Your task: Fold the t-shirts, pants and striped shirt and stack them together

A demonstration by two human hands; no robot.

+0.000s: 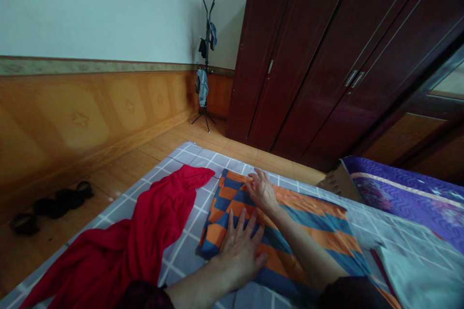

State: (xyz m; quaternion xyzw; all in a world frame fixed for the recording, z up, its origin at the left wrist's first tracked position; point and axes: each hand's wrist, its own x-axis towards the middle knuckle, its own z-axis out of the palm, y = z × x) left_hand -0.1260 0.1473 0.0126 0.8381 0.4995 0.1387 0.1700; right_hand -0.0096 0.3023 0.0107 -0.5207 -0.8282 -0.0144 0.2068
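Checked cloth (232, 198) lies under the left hand (239, 251) and right hand (261, 190), flat and apart; uneven pressure could shift its folds.

Left hand (239, 253) lies flat, fingers spread, on orange-and-blue checked cloth (311, 222); right hand (261, 190) rests on its far part. Cloth lies on grey grid-patterned bedding (184, 260); red cloth (145, 241) lies just left of it, touching. Dark wooden wardrobe (300, 58) stands ahead.

Folded orange-and-blue checked cloth (235, 198)
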